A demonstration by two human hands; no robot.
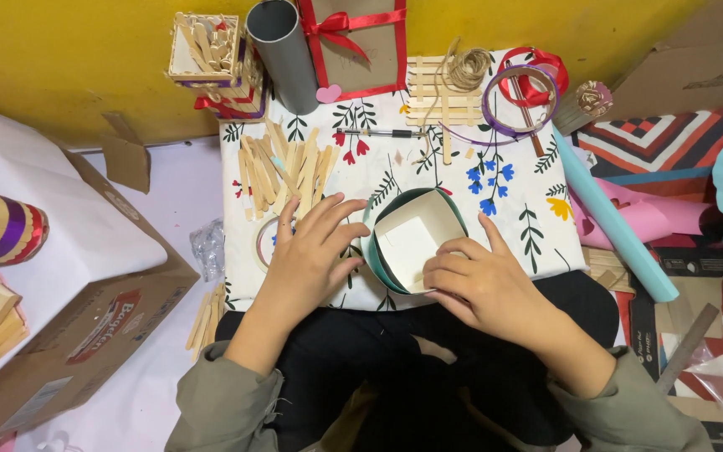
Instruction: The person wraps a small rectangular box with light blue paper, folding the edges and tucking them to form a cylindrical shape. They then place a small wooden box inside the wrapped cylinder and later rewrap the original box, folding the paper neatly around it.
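Note:
A round teal paper ring (376, 249) with a folded white paper box (412, 239) inside it lies near the front edge of a small table covered in a floral cloth (520, 226). My left hand (310, 255) rests flat on the cloth with its fingers spread, its fingertips touching the ring's left side and covering part of a tape roll (263, 243). My right hand (477, 280) grips the ring's right front side, thumb on the white box's edge.
A pile of wooden craft sticks (282, 172), a pen (378, 133), a stick lattice with twine (453, 88), ribbon rolls (525, 88), a grey tube (284, 54) and a ribboned gift box (357, 42) sit at the back. A cardboard box (85, 326) stands left, a light blue paper roll (612, 222) right.

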